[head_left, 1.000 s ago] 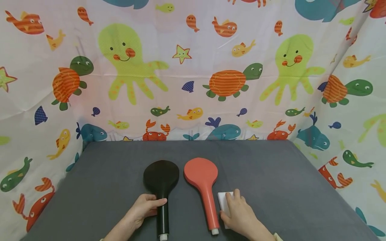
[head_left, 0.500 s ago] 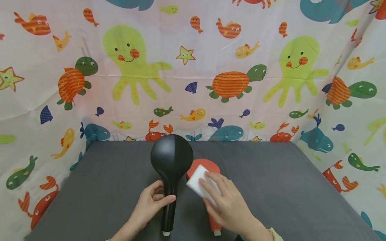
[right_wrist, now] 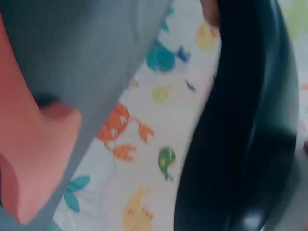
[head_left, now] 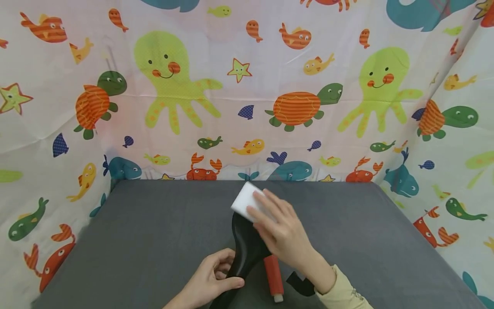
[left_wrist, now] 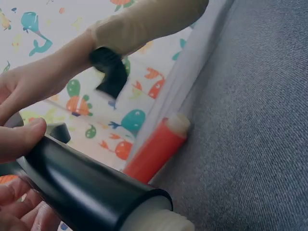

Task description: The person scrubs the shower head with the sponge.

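Note:
My left hand grips the handle of a black shower head, raised off the table and tilted. A white sponge block is held in my right hand, right at the top of the black head, which it partly covers. Behind them lies a coral shower head, mostly hidden in the head view except for its handle and white end. In the left wrist view the black handle runs from my left thumb to a pale end. The right wrist view shows the black head's curved side close up.
The grey table cover reaches back to a white curtain printed with sea animals, which also hangs at both sides. A black strap sits at my right wrist, above the table beside the coral handle.
My right hand has picked the sponge up from the table and brought it left and up to the black head. My left hand has lifted the black shower head and tilted it right.

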### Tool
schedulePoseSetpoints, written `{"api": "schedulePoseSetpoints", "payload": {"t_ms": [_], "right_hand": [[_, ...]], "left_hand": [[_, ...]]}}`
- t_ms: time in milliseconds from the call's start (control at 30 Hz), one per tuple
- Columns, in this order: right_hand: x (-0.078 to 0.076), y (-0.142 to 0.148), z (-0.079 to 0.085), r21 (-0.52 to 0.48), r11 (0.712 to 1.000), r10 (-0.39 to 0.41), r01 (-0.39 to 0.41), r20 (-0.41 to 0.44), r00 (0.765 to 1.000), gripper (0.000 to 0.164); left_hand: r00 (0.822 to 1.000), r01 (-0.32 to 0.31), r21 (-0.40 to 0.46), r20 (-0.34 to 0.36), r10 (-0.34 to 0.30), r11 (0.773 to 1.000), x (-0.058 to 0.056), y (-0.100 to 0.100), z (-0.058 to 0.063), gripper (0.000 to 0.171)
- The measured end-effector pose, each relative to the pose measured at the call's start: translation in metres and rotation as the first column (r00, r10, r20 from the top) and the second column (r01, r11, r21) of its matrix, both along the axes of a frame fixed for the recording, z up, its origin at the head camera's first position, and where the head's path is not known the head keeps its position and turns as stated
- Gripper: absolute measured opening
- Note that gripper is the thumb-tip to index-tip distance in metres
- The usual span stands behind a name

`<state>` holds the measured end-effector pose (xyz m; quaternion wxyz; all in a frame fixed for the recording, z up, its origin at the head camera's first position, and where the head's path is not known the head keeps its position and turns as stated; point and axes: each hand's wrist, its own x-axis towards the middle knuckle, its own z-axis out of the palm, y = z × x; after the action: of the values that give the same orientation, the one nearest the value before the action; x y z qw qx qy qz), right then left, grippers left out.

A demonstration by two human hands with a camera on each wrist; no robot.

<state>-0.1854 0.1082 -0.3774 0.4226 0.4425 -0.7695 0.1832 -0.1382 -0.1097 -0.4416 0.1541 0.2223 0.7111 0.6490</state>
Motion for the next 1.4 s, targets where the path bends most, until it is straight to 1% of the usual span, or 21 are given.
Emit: {"api": "schedulePoseSetpoints", "payload": {"t_ms": [100, 133, 200, 267, 333, 367, 433, 500, 533, 600, 700, 800, 867, 933, 1033, 1100, 1167, 1200, 1267, 1333, 1400], "right_hand": [[-0.01, 0.01, 0.004, -0.159, 0.984, -0.072, 0.086, 0.091, 0.993, 0.037], [-0.011, 0.011, 0.003, -0.192, 0.976, -0.081, 0.102, 0.115, 0.99, 0.037], [-0.009, 0.01, -0.002, -0.211, 0.973, -0.071, 0.094, 0.114, 0.991, 0.037], [0.0, 0.006, -0.011, -0.157, 0.987, -0.029, 0.041, 0.079, 0.996, 0.037], [0.01, 0.0, -0.021, -0.056, 0.997, 0.062, -0.061, 0.031, 0.998, 0.034], [0.015, -0.003, -0.025, 0.006, 0.994, 0.113, -0.113, 0.015, 0.994, 0.033], [0.021, -0.006, -0.03, 0.111, 0.971, 0.21, -0.21, 0.014, 0.978, 0.033], [0.021, -0.007, -0.03, 0.151, 0.952, 0.267, -0.267, 0.022, 0.963, 0.033], [0.018, -0.006, -0.028, 0.146, 0.951, 0.271, -0.271, 0.016, 0.962, 0.033], [0.009, -0.002, -0.023, 0.077, 0.968, 0.239, -0.239, 0.014, 0.971, 0.033], [-0.006, 0.005, -0.014, -0.097, 0.99, 0.111, -0.105, 0.054, 0.992, 0.035], [-0.014, 0.011, -0.01, -0.209, 0.978, 0.001, 0.026, 0.131, 0.991, 0.039], [-0.011, 0.009, -0.014, -0.218, 0.974, -0.028, 0.057, 0.136, 0.99, 0.04], [-0.003, 0.005, -0.02, -0.168, 0.986, -0.005, 0.019, 0.083, 0.996, 0.038], [0.013, -0.006, -0.032, -0.005, 0.994, 0.109, -0.109, -0.017, 0.994, 0.034], [0.021, -0.011, -0.035, 0.116, 0.976, 0.191, -0.185, -0.047, 0.98, 0.034], [0.023, -0.015, -0.034, 0.174, 0.96, 0.233, -0.221, -0.047, 0.971, 0.037], [0.022, -0.015, -0.032, 0.176, 0.959, 0.233, -0.221, -0.052, 0.971, 0.037], [0.016, -0.016, -0.025, 0.126, 0.971, 0.211, -0.201, -0.069, 0.975, 0.036], [0.008, -0.013, -0.017, 0.027, 0.987, 0.159, -0.157, -0.056, 0.986, 0.034], [0.0, -0.008, -0.009, -0.077, 0.992, 0.096, -0.097, -0.012, 0.995, 0.034]], "left_hand": [[1.0, -0.007, -0.005, 0.02, 0.007, 1.0, 0.001, 0.001, 0.001, 0.033], [1.0, -0.007, 0.002, 0.024, 0.007, 1.0, 0.001, 0.001, 0.001, 0.032], [1.0, -0.011, 0.017, 0.022, 0.01, 1.0, 0.001, 0.001, 0.001, 0.03], [1.0, -0.015, 0.041, 0.016, 0.015, 0.999, 0.0, 0.0, 0.0, 0.029], [1.0, -0.02, 0.075, 0.001, 0.02, 0.997, -0.001, -0.001, -0.001, 0.029], [1.0, -0.016, 0.097, -0.008, 0.017, 0.995, -0.001, -0.001, -0.002, 0.031], [1.0, -0.005, 0.14, -0.02, 0.007, 0.99, -0.003, -0.002, -0.003, 0.035], [1.0, -0.002, 0.149, -0.019, 0.005, 0.989, -0.003, -0.002, -0.004, 0.039], [1.0, 0.001, 0.147, -0.01, 0.0, 0.989, -0.004, -0.002, -0.004, 0.039], [1.0, -0.003, 0.12, 0.018, 0.001, 0.993, -0.004, -0.002, -0.003, 0.033], [0.999, -0.012, 0.066, 0.046, 0.009, 0.998, -0.004, -0.001, -0.002, 0.027], [0.999, -0.011, 0.049, 0.048, 0.008, 0.999, -0.003, -0.001, -0.001, 0.026], [0.999, -0.013, 0.054, 0.05, 0.01, 0.998, -0.003, -0.001, -0.001, 0.025], [0.999, -0.014, 0.068, 0.05, 0.011, 0.998, -0.003, 0.0, -0.002, 0.025], [1.0, 0.011, 0.124, 0.016, -0.013, 0.992, -0.003, 0.0, -0.004, 0.029], [0.999, 0.044, 0.171, -0.026, -0.04, 0.984, -0.004, 0.0, -0.006, 0.036], [0.997, 0.053, 0.178, -0.059, -0.043, 0.983, -0.004, 0.001, -0.008, 0.041], [0.997, 0.049, 0.17, -0.065, -0.038, 0.984, -0.004, 0.001, -0.009, 0.038], [0.999, 0.025, 0.128, -0.048, -0.019, 0.991, -0.004, 0.002, -0.009, 0.034], [1.0, -0.004, 0.077, -0.016, 0.005, 0.997, -0.004, 0.002, -0.009, 0.029], [1.0, -0.012, 0.054, 0.008, 0.012, 0.998, -0.003, 0.002, -0.008, 0.026]]}}
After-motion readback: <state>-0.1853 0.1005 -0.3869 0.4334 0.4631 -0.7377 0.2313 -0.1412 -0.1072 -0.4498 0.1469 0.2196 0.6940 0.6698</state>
